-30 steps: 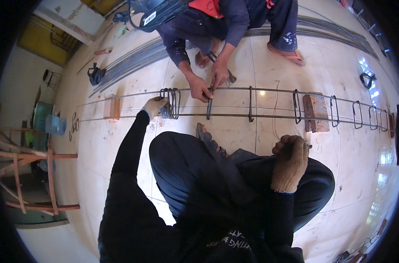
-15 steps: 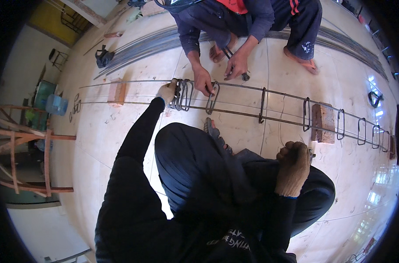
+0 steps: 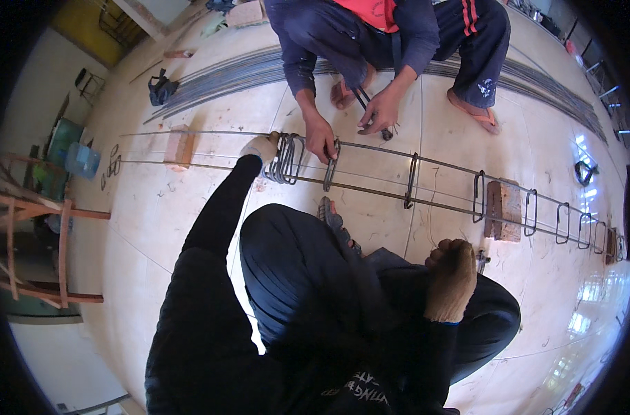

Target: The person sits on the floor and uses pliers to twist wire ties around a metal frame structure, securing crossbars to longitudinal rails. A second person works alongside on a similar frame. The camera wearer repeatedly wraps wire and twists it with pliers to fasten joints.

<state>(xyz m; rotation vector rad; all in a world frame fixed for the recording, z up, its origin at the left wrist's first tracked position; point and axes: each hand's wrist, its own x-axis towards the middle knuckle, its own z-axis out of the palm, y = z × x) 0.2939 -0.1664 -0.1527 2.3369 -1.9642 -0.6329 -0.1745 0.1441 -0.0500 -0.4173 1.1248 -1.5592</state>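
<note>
My gloved left hand (image 3: pixel 261 147) is closed at the left end of a bunch of bent steel stirrups (image 3: pixel 285 160), by the upper of two long rebars (image 3: pixel 377 188). Most of its fingers are hidden behind the steel. My gloved right hand (image 3: pixel 453 280) is held closed above my right knee, with thin tie wire (image 3: pixel 430 220) rising from it. Across the rebars crouches a co-worker, one hand (image 3: pixel 320 140) on a single stirrup (image 3: pixel 331 167). The co-worker's other hand (image 3: pixel 379 113) holds a dark-handled tool. More stirrups (image 3: pixel 412 181) are spaced along the bars to the right.
Bricks (image 3: pixel 179 146) (image 3: pixel 503 211) prop the rebars off the tiled floor. Behind the co-worker lies a long bundle of steel bars (image 3: pixel 235 77). A wooden frame (image 3: pixel 65 252) and a blue water bottle (image 3: pixel 82 160) stand at left. Wire scraps litter the tiles.
The view has shifted slightly. The co-worker's hand and the single stirrup have moved a little toward the bunch. My hands keep nearly the same places, and the wire has swung slightly.
</note>
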